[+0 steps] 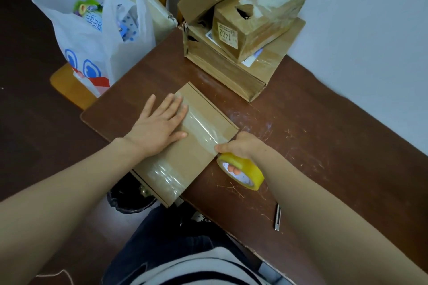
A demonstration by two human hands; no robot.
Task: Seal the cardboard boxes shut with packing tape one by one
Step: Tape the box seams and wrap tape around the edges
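My right hand (240, 146) holds the yellow tape roll (240, 170), fingers curled tight through its hole, just off the flat box's (185, 146) right side. The box lies at the desk's (301, 134) left corner, its long way running away from me. The tape strip (203, 126) crosses it toward my left hand (159, 126), pressed flat, fingers spread wide. More boxes (240, 30) wait at the far edge.

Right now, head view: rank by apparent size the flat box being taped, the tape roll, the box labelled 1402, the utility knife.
1. flat box
2. box labelled 1402, though it sits farther away, so true size is unsure
3. tape roll
4. utility knife
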